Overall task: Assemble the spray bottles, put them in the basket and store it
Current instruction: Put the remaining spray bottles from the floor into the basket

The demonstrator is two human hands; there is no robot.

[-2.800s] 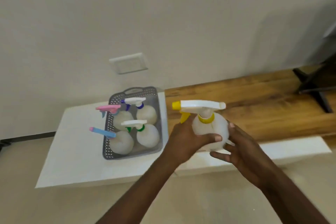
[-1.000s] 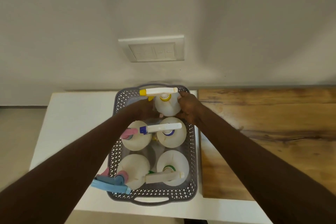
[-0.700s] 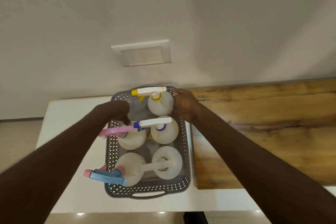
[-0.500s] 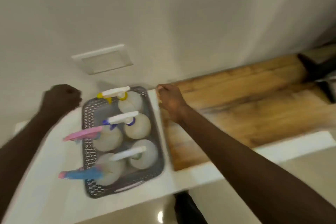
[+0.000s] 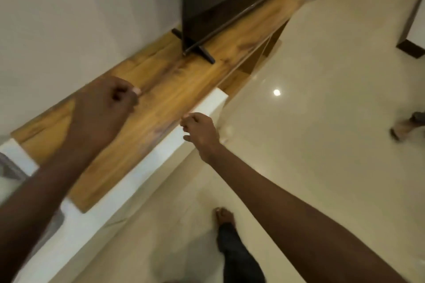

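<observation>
The view is blurred by motion. Only a grey corner of the basket [image 5: 8,169] shows at the far left edge, on the white ledge and partly behind my left forearm. No spray bottle is in sight. My left hand [image 5: 102,108] hovers over the wooden top with its fingers curled into a fist and nothing in it. My right hand [image 5: 200,132] hangs over the white front edge of the ledge, empty, with its fingers loosely bent and apart.
The wooden top [image 5: 174,89] runs along the wall above a white ledge [image 5: 161,151]. A dark screen on black feet [image 5: 207,7] stands on its far end. Glossy tiled floor [image 5: 322,122] lies to the right, with my foot [image 5: 224,215] and another person's foot [image 5: 407,125].
My view has swung sharply right, so the basket with its bottles has slid to the left edge. Both hands have let go of the yellow-topped bottle and come away from the basket.
</observation>
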